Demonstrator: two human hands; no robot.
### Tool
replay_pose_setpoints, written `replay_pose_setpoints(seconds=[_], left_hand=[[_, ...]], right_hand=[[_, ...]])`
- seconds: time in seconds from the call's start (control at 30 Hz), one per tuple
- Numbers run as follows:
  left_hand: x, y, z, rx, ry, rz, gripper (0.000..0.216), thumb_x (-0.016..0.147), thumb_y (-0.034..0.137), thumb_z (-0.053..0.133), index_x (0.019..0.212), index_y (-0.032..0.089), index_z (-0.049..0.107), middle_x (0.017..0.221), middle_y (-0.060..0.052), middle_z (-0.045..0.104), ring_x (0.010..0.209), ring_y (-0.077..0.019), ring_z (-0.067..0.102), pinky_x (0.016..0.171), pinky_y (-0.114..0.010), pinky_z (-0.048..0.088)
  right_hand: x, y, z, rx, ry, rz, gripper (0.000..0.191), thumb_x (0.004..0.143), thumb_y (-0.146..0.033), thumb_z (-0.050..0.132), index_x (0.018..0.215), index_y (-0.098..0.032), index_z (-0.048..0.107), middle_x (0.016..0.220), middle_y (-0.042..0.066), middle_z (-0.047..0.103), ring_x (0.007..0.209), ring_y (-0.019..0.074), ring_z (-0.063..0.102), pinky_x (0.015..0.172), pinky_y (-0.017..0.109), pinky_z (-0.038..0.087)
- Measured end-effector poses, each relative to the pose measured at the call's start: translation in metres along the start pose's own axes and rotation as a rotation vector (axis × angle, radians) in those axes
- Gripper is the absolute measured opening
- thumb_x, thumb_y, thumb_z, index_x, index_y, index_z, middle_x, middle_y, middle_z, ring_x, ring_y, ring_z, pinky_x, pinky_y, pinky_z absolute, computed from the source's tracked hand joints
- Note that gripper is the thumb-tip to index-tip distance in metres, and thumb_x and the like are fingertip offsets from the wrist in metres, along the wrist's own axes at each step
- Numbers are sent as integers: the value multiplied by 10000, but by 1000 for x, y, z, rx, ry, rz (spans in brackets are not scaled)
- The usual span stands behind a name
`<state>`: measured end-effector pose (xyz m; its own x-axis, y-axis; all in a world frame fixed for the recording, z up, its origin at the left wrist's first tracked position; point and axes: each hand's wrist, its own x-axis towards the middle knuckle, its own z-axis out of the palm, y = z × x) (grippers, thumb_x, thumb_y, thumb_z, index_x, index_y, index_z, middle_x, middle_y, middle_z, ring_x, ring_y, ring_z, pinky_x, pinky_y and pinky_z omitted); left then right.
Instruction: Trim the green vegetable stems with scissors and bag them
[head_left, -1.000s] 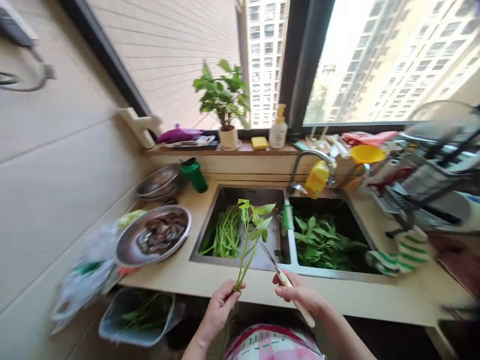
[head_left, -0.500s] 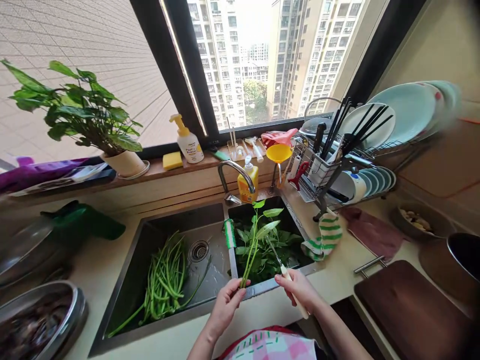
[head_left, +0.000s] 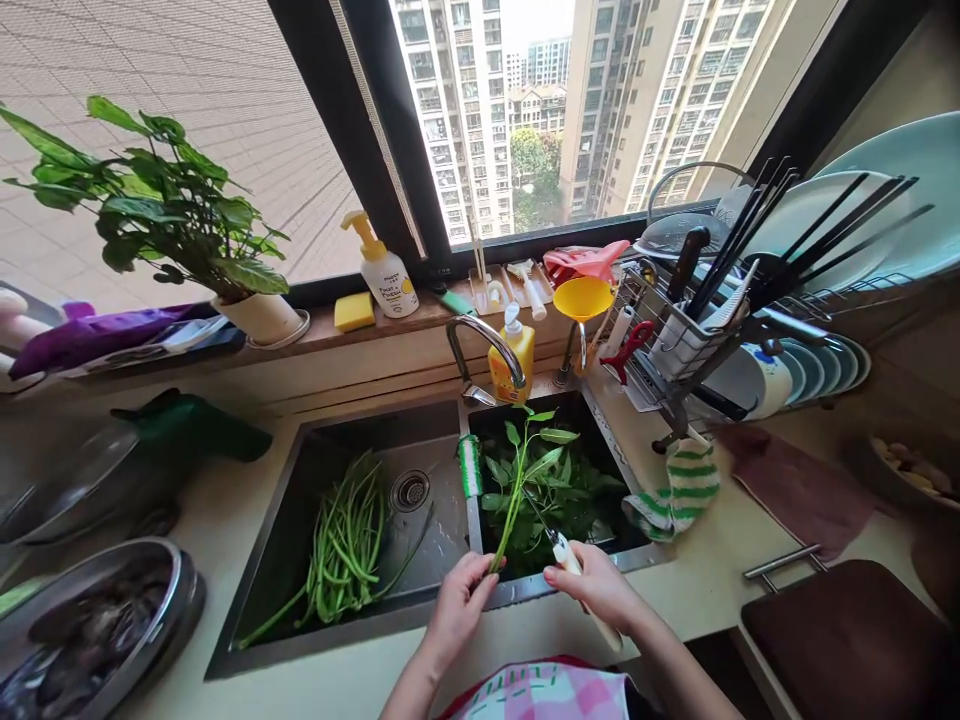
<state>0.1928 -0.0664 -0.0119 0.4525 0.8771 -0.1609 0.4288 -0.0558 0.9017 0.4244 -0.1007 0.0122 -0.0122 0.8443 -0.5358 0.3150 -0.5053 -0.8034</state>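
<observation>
My left hand (head_left: pixel 465 590) is closed around the lower ends of a few water spinach stems (head_left: pixel 517 492). Their leafy tops lean up over the right sink basin. In my right hand (head_left: pixel 592 582) is a slim white-handled knife (head_left: pixel 568 556), its thin blade angled up and left beside the stems. The blade's far end is hard to make out against the leaves. Cut green leaves (head_left: pixel 551 500) fill much of the right basin. A heap of bare green stems (head_left: pixel 345 550) lies in the left basin.
A green-and-white roll (head_left: pixel 469 466) sits on the sink divider, below the curved faucet (head_left: pixel 487 345). A striped cloth (head_left: pixel 682 485) drapes near the right rim. The dish rack (head_left: pixel 667 340) holds chopsticks and plates. At lower left is a metal-rimmed bowl (head_left: pixel 174 590).
The camera view has shifted, so most things appear lower or displaced. My right hand and the knife have tilted slightly, the blade now closer to the stems. Both hands keep their holds.
</observation>
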Motion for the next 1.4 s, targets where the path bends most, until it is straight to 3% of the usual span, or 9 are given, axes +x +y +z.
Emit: replay_pose_setpoints(seconds=[0.3, 0.87, 1.1, 1.4], left_hand=[[5, 6, 3, -3, -2, -16, 305, 869, 372, 522, 1040, 205, 711, 883, -87, 663, 842, -207, 604, 765, -290, 470], [4, 9, 4, 8, -25, -33, 301, 860, 366, 526, 1040, 215, 714, 884, -89, 669, 848, -214, 602, 775, -302, 464], [4, 10, 5, -2, -14, -50, 305, 852, 377, 534, 1033, 214, 717, 894, -95, 666, 850, -217, 601, 783, -309, 463], [-2, 8, 2, 80, -51, -55, 286, 869, 360, 504, 980, 208, 720, 815, -71, 617, 777, -200, 580, 710, -281, 443]], right_hand=[[4, 9, 4, 89, -22, 88, 330, 687, -450, 646, 657, -218, 412, 500, -68, 413, 401, 82, 378, 338, 197, 270], [1, 2, -1, 142, -45, 104, 366, 671, -476, 675, 643, -216, 418, 460, -78, 435, 364, 71, 378, 333, 198, 281], [9, 13, 6, 189, -50, 92, 431, 654, -585, 633, 642, -222, 401, 432, -93, 404, 311, 61, 330, 302, 204, 242], [18, 4, -17, 270, -72, 15, 459, 640, -604, 645, 665, -204, 421, 520, -61, 458, 411, 75, 397, 397, 218, 304]])
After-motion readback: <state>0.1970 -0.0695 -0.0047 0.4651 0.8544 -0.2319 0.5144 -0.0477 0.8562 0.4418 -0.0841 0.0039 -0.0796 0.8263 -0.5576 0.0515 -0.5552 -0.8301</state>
